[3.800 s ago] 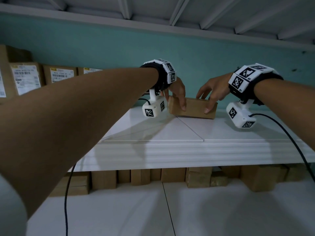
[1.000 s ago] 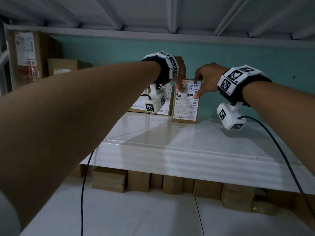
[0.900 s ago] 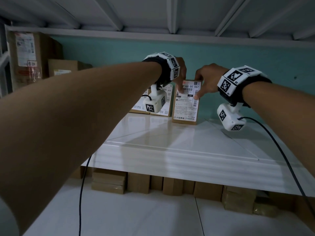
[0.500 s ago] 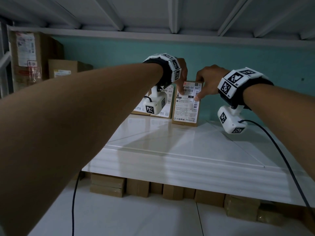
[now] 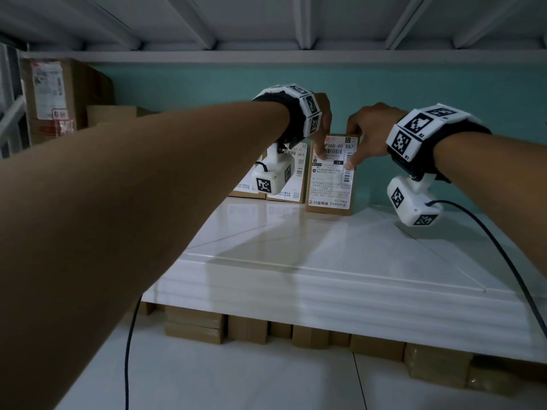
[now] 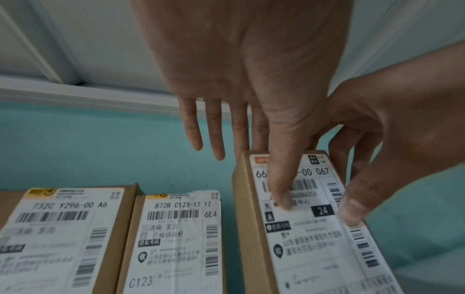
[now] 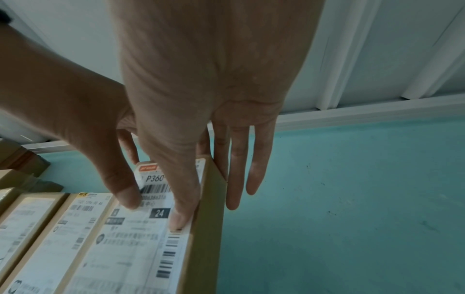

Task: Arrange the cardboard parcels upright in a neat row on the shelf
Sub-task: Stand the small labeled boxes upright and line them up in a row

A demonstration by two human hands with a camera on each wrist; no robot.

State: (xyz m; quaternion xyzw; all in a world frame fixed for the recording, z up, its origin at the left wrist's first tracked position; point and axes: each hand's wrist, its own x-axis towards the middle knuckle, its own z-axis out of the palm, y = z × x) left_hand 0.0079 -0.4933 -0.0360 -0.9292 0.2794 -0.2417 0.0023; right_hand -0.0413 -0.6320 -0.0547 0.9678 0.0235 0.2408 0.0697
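A cardboard parcel (image 5: 328,184) with a white shipping label stands upright at the back of the white shelf (image 5: 296,247), against the teal wall. My left hand (image 5: 321,128) pinches its top left, thumb on the label (image 6: 314,248) and a finger behind the top edge. My right hand (image 5: 362,131) pinches the top right the same way, thumb on the label (image 7: 125,248). Two more labelled parcels (image 5: 291,184) (image 5: 247,190) stand upright just left of it, with a narrow gap (image 6: 176,238) (image 6: 57,238).
Larger cardboard boxes (image 5: 59,96) stand at the far left of the shelf. Several brown parcels (image 5: 245,329) lie on the lower shelf under the front edge. A black cable (image 5: 503,255) hangs from my right wrist across the shelf's right side.
3.8 s ago the parcel lay flat under both hands; now it stands upright beside the row. Over the last second both hands keep their hold on its top and it barely shifts.
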